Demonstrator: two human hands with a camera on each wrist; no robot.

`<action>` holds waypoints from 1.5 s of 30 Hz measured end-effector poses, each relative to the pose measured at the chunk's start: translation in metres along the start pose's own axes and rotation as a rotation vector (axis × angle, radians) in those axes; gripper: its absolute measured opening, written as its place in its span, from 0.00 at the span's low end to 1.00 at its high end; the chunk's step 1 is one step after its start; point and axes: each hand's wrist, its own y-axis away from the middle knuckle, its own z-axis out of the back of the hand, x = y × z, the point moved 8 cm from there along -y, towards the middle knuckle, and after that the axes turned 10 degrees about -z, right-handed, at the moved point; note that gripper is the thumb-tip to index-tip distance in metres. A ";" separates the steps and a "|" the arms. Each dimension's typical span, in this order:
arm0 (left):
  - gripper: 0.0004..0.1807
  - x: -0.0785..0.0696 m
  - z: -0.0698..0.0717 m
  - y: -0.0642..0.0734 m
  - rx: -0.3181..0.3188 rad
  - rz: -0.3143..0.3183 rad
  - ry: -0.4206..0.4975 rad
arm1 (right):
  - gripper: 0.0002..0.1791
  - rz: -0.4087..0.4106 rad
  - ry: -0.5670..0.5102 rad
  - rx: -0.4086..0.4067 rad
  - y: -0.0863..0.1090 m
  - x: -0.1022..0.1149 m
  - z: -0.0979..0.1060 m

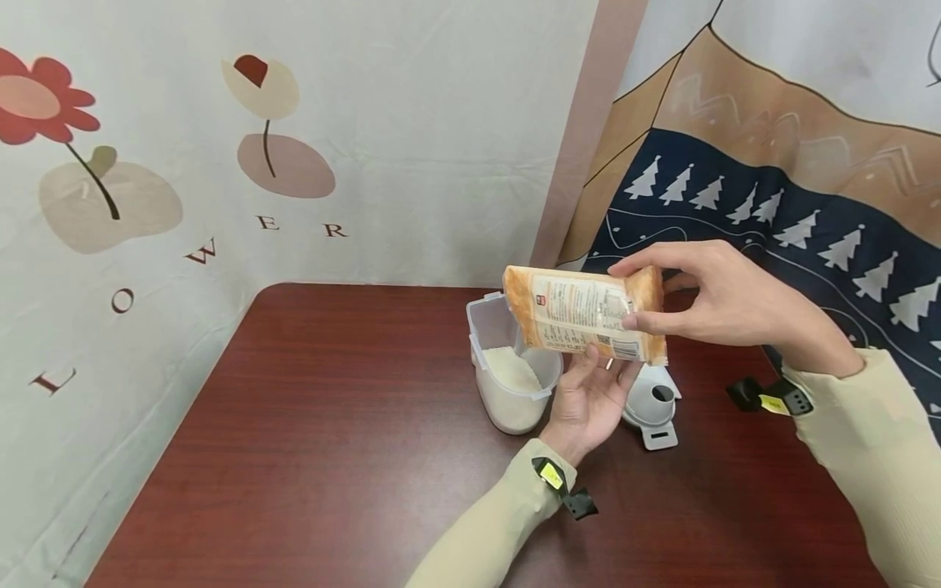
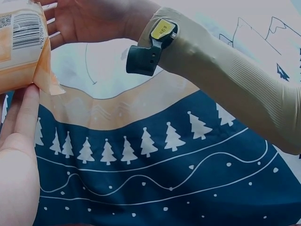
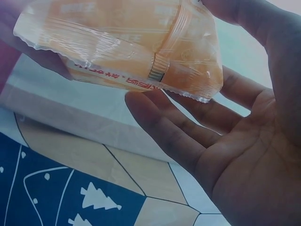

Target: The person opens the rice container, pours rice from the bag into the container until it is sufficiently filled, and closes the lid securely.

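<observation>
An orange plastic packet [image 1: 581,314] with a white printed label and a barcode is held above the table, tilted slightly. My right hand [image 1: 724,294] grips its right end, thumb on the label side and fingers at the top edge and behind. From below, my left hand [image 1: 588,408] holds the packet's lower edge, palm up, thumb in front. In the right wrist view the packet [image 3: 117,42] shows its wrinkled orange wrap and crimped seam. Just left of the left hand stands a clear plastic container [image 1: 507,400], its top uncovered, partly filled with white grains [image 1: 510,367].
A whitish lid [image 1: 653,408] with a round opening lies on the brown table [image 1: 316,425], partly hidden behind the left hand. Printed cloth [image 1: 441,139] hangs behind the table, with dark blue tree-patterned cloth [image 1: 735,204] at the right.
</observation>
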 end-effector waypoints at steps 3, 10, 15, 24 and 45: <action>0.38 -0.002 0.000 0.000 0.001 -0.008 -0.004 | 0.30 -0.003 0.001 0.000 -0.001 0.000 -0.001; 0.38 -0.003 -0.001 -0.001 -0.002 -0.002 -0.007 | 0.38 -0.014 0.003 -0.017 0.000 -0.002 -0.002; 0.39 -0.003 -0.001 0.000 -0.019 0.003 0.004 | 0.44 -0.027 -0.021 -0.038 0.001 -0.005 -0.004; 0.37 -0.003 0.000 0.001 -0.018 0.002 0.009 | 0.51 -0.043 -0.139 -0.109 0.012 -0.018 -0.012; 0.35 -0.009 -0.001 0.000 -0.020 -0.048 -0.003 | 0.45 -0.235 -0.317 -0.241 0.030 -0.035 -0.040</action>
